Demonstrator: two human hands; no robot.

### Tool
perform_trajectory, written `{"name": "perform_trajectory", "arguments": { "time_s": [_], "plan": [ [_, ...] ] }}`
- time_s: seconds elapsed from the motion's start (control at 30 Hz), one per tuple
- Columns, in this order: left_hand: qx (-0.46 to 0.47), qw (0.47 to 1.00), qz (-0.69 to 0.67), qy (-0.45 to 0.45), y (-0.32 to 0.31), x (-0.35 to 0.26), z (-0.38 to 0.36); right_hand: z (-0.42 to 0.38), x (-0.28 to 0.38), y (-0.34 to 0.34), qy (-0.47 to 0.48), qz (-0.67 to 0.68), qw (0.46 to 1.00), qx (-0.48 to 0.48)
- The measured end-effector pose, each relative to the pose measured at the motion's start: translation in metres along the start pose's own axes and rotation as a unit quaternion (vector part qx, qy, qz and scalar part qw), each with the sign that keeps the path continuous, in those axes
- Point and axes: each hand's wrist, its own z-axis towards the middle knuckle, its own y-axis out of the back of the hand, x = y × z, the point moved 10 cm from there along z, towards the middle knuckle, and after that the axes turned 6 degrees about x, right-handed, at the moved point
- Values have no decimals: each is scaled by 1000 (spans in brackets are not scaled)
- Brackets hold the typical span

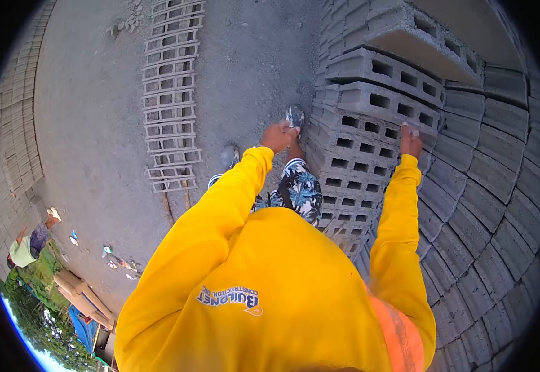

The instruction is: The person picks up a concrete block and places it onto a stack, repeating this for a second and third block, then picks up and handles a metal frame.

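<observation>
My right hand (411,141) is at the stack of hollow concrete blocks (369,135), with its fingertips stretched out against the front of an upper hollow block (352,98). That block lies with its row of square holes facing me. In front of my body, my left hand (277,136) has its fingers drawn together in a pinch. Anything between those fingers is too small to make out. Just beyond it shows one of my shoes (295,116) on the grey ground.
A row of hollow blocks (169,118) runs along the ground to the left. More stacked blocks (474,186) rise on my right, and another block wall (16,130) stands far left. A person (31,243) is at lower left, near scattered litter (118,257).
</observation>
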Motion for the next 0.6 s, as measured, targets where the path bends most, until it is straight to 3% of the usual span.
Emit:
{"name": "perform_trajectory", "arguments": {
  "time_s": [0.07,0.1,0.13,0.17,0.2,0.23,0.27,0.3,0.33,0.4,0.47,0.53,0.57,0.6],
  "plan": [
    [-38,994,97,37,71,74,-58,-85,16,-41,35,96,987,123],
    [-52,984,161,50,104,144,-73,-136,9,-68,12,91,980,179],
    [-73,971,215,70,145,203,-97,-190,-2,-93,2,117,967,225],
    [-102,956,246,121,190,226,-145,-234,-54,-137,-9,100,952,289],
    [-98,932,313,152,227,258,-184,-301,-54,-139,-110,105,933,326],
    [-113,915,347,171,276,388,-182,-365,-78,-153,-196,221,904,310],
    [-141,871,428,194,306,352,-248,-427,-89,-152,-278,169,883,338],
    [-188,867,417,197,350,419,-277,-479,-103,-145,-362,86,871,322],
    [-234,860,428,153,375,428,-319,-522,-116,-142,-406,49,853,324],
    [-304,893,186,275,413,465,-399,-579,-127,-139,-411,62,841,348],
    [-394,844,-103,348,411,480,-454,-600,-131,-135,-402,81,840,355],
    [-399,837,-197,319,396,489,-452,-593,-126,-137,-375,100,850,356],
    [-390,843,-204,310,377,463,-453,-583,-121,-137,-359,113,857,352],
    [-439,840,-236,213,360,438,-446,-568,-111,-139,-337,126,867,346]
  ]
}}
